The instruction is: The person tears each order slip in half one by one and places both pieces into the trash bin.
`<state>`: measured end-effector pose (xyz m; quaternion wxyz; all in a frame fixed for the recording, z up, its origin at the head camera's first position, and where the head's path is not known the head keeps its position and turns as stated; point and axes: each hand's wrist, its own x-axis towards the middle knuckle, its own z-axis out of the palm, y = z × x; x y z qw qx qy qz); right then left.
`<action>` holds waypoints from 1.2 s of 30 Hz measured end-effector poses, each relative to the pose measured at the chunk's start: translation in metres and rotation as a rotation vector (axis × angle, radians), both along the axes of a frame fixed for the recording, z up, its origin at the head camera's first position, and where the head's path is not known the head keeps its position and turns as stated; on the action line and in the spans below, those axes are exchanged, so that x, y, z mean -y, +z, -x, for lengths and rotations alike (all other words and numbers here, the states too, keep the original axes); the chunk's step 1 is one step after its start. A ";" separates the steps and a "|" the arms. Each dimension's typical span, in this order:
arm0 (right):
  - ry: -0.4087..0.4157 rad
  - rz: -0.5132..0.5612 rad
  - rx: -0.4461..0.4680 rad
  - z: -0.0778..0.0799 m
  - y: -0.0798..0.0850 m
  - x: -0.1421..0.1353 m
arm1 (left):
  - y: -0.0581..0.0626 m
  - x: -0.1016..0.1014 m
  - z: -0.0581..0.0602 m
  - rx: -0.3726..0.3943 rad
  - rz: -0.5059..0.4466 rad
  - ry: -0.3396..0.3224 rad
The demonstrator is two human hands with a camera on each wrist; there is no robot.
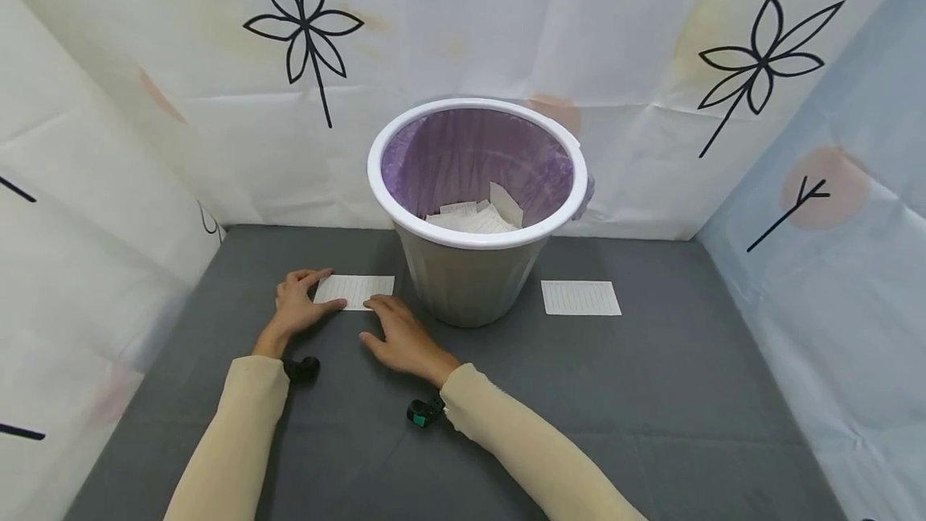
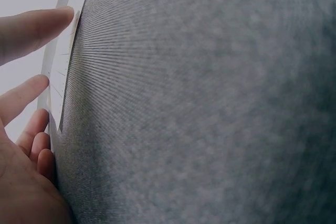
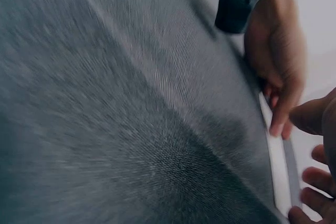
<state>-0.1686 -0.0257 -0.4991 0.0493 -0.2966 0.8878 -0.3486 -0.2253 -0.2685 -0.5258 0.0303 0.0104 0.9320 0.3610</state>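
A lined white paper slip (image 1: pixel 356 289) lies flat on the grey table, left of the bin. My left hand (image 1: pixel 300 305) is at its left end, thumb and forefinger spread and touching its edges. In the left wrist view the slip (image 2: pixel 71 40) shows edge-on beside the left hand's extended fingers (image 2: pixel 23 98). My right hand (image 1: pixel 405 340) reaches in from the right, its fingertips at the slip's lower right corner and its thumb apart from the paper. A white bin (image 1: pixel 470 280) with a purple liner (image 1: pixel 463 155) stands behind, holding several paper pieces (image 1: pixel 473 219).
Another lined paper slip (image 1: pixel 581 297) lies on the table right of the bin. White cloth walls (image 1: pixel 448 22) with printed flowers enclose the grey table (image 1: pixel 651 392) at the back and sides. Small black cameras are strapped to both wrists.
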 end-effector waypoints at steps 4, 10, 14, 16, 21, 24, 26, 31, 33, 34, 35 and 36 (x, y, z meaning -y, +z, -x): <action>-0.024 -0.073 -0.045 0.011 -0.009 0.012 | -0.002 -0.001 -0.003 0.010 0.005 0.003; -0.071 -0.176 -0.116 0.022 -0.023 0.027 | -0.003 -0.002 -0.007 0.009 0.000 0.009; -0.102 -0.242 -0.150 0.022 -0.031 0.033 | -0.006 -0.003 -0.008 0.005 -0.013 0.012; -0.115 -0.250 -0.158 0.021 -0.033 0.034 | -0.007 -0.004 -0.009 0.005 -0.018 0.013; -0.148 -0.183 -0.221 0.019 -0.036 0.033 | -0.006 -0.005 -0.010 -0.004 -0.033 0.012; -0.178 -0.130 -0.271 0.019 -0.038 0.033 | -0.004 -0.005 -0.010 -0.009 -0.035 0.010; -0.204 -0.106 -0.288 0.020 -0.038 0.034 | -0.002 -0.005 -0.010 -0.012 -0.031 0.006; -0.261 -0.109 -0.240 0.022 -0.035 0.038 | 0.001 -0.005 -0.009 -0.016 -0.024 -0.002; -0.275 -0.111 -0.213 0.023 -0.034 0.040 | 0.002 -0.005 -0.010 -0.019 -0.021 -0.007; -0.281 -0.105 -0.209 0.023 -0.033 0.040 | 0.002 -0.005 -0.010 -0.021 -0.020 -0.009; -0.287 -0.096 -0.206 0.024 -0.033 0.040 | 0.002 -0.005 -0.010 -0.023 -0.019 -0.013; -0.291 -0.083 -0.200 0.024 -0.033 0.040 | 0.003 -0.005 -0.010 -0.026 -0.015 -0.016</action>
